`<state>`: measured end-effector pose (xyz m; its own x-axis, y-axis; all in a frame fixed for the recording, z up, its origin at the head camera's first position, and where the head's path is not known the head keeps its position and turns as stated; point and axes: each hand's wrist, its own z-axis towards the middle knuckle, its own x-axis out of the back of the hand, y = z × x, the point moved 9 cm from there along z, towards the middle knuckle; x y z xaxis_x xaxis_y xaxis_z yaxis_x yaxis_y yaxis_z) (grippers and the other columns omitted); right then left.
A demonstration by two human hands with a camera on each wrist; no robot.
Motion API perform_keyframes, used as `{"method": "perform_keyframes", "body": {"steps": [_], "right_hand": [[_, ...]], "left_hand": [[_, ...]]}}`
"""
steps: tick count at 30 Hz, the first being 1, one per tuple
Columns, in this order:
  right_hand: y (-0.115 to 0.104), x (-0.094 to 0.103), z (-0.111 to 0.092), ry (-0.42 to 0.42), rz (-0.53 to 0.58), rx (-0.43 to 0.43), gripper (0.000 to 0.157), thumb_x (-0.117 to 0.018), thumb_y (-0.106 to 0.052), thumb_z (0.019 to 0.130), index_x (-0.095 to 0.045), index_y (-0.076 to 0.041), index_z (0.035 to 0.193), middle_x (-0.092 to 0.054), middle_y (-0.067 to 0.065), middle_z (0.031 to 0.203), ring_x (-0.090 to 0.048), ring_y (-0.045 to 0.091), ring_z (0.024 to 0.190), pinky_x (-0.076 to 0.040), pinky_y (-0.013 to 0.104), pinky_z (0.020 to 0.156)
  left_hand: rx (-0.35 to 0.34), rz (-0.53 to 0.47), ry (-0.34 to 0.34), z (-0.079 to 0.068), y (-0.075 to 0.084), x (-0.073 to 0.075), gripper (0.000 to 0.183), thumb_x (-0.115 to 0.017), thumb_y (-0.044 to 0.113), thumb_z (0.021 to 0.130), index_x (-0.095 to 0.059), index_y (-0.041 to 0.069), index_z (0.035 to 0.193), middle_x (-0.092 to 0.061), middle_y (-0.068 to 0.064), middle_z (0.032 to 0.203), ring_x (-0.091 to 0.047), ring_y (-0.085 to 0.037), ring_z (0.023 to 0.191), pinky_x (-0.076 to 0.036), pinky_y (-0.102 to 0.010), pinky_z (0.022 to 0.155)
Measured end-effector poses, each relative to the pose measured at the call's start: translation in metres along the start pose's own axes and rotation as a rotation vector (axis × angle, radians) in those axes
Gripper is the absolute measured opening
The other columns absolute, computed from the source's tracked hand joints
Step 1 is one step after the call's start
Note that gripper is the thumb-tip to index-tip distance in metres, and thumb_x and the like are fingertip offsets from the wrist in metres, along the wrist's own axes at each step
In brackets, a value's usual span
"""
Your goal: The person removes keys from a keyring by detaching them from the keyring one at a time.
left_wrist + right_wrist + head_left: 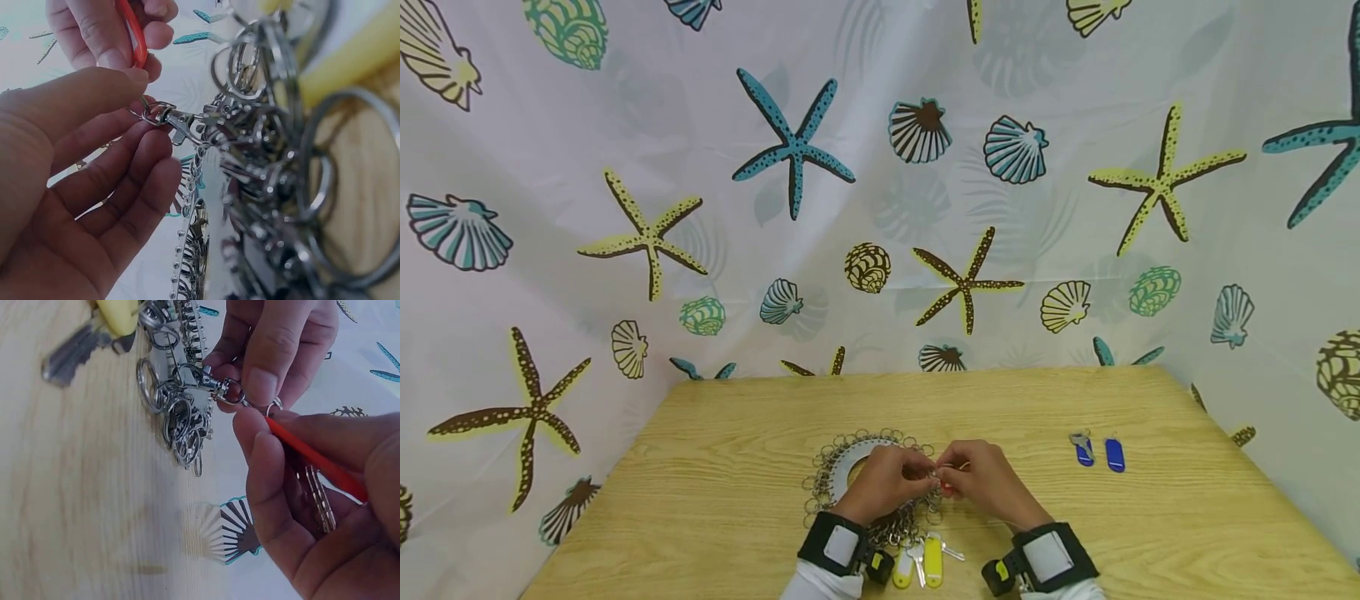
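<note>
A round metal key holder point(844, 468) with swivel clasps and split rings all around its edge lies on the table, partly hidden by my left hand point(880, 483). Thumb and fingers of that hand pinch the ring end of one swivel clasp point(181, 125), which is still joined to the holder. My right hand point(988, 483) grips a red key tag point(319, 459) close against the left fingertips. A silver key point(320, 499) shows inside the right palm, under the tag. The tag's small ring point(274, 406) meets the clasp's ring between the two hands.
Two yellow key tags point(932, 560) with silver keys point(917, 562) lie at the front of the wooden table point(730, 467), by the wrists. Two blue key tags point(1115, 455) lie to the right, one with a key point(1081, 442). A patterned curtain point(880, 208) encloses the table.
</note>
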<state>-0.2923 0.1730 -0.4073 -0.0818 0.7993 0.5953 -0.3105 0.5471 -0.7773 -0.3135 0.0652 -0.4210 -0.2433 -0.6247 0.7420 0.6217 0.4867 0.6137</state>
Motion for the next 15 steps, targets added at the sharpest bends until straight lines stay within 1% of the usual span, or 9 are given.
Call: {"method": "perform_keyframes", "body": {"steps": [3, 8, 11, 15], "right_hand": [[0.004, 0.001, 0.0, 0.014, 0.011, -0.04, 0.006, -0.066, -0.005, 0.089, -0.07, -0.002, 0.087, -0.069, 0.005, 0.073, -0.068, 0.018, 0.061, -0.056, 0.027, 0.052], [0.007, 0.0, -0.001, 0.031, 0.051, -0.108, 0.007, -0.066, -0.003, 0.089, -0.071, 0.001, 0.087, -0.069, 0.006, 0.07, -0.068, 0.017, 0.059, -0.058, 0.032, 0.053], [0.01, 0.0, -0.001, 0.054, 0.071, -0.154, 0.008, -0.065, -0.004, 0.089, -0.071, 0.001, 0.087, -0.068, 0.007, 0.069, -0.068, 0.016, 0.058, -0.058, 0.033, 0.053], [0.014, 0.002, -0.001, 0.107, 0.082, -0.202, 0.006, -0.066, -0.004, 0.088, -0.071, 0.001, 0.087, -0.068, 0.006, 0.069, -0.068, 0.016, 0.058, -0.058, 0.031, 0.054]], "left_hand": [[-0.004, -0.001, -0.005, 0.0, 0.001, 0.0, 0.02, -0.07, 0.021, 0.089, -0.076, 0.014, 0.106, -0.073, 0.005, 0.09, -0.065, -0.001, 0.074, -0.054, -0.018, 0.065], [0.004, -0.013, -0.009, 0.0, 0.001, -0.001, 0.02, -0.072, 0.019, 0.087, -0.076, 0.014, 0.105, -0.073, 0.006, 0.087, -0.064, 0.0, 0.071, -0.053, -0.017, 0.063], [0.004, -0.013, -0.004, 0.0, 0.001, 0.0, 0.02, -0.072, 0.02, 0.086, -0.077, 0.014, 0.105, -0.073, 0.006, 0.085, -0.064, 0.0, 0.07, -0.053, -0.017, 0.062], [0.009, -0.012, 0.001, 0.001, 0.001, 0.0, 0.021, -0.072, 0.022, 0.087, -0.076, 0.014, 0.105, -0.073, 0.005, 0.084, -0.065, 0.0, 0.069, -0.053, -0.017, 0.061]]}}
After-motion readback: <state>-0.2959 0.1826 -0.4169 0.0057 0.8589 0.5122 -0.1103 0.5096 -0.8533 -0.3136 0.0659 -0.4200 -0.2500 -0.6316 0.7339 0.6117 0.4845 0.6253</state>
